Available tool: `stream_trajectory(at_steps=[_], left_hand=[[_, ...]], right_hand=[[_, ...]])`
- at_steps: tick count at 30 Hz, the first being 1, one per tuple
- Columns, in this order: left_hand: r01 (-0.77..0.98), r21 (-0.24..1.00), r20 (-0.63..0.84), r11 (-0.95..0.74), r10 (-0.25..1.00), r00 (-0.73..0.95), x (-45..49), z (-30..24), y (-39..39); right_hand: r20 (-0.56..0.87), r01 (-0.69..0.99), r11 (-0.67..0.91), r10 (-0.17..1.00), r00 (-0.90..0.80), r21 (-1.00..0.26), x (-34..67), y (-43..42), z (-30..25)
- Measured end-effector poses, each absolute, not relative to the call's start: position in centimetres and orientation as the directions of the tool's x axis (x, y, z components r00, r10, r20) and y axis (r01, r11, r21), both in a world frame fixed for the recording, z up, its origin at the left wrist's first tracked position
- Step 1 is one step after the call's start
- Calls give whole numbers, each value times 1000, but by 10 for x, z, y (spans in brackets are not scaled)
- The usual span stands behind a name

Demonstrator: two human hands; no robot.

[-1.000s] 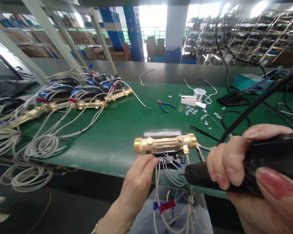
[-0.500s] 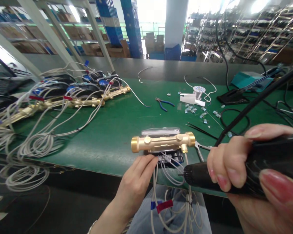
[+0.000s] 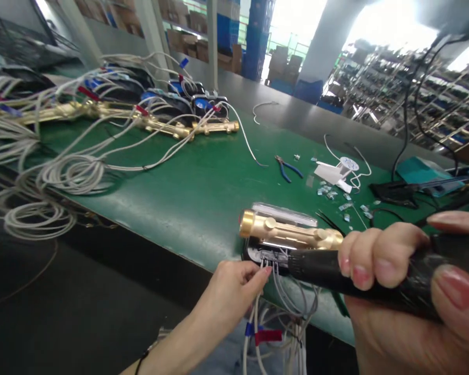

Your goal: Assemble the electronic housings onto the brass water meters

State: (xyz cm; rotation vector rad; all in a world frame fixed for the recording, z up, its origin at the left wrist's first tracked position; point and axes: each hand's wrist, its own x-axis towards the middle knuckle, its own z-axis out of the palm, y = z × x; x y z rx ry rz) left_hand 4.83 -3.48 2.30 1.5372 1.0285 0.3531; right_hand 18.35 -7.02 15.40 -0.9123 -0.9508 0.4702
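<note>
Since a moment ago, my soldering iron (image 3: pixel 320 268) has swung in over the brass meter body (image 3: pixel 289 232), which lies on the green table (image 3: pixel 148 208). My right hand (image 3: pixel 391 291) grips its ribbed black handle closed; my left hand (image 3: pixel 230 291) holds the black housing (image 3: pixel 254 255) among grey wires (image 3: pixel 285 294).

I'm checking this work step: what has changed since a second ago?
The right hand has moved the black soldering iron leftward, so its front end now lies across the wires below the brass meter body. The left hand has shifted down, its fingers now at the grey wires. The meter stays on the green bench mat.
</note>
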Motion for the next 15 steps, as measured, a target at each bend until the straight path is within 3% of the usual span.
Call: stream_trajectory(at_steps=[15], left_hand=[[417,901,-349,117,768,538,54,35,-33]], right_hand=[[533,146,531,714,453,-835,172,-53,140]])
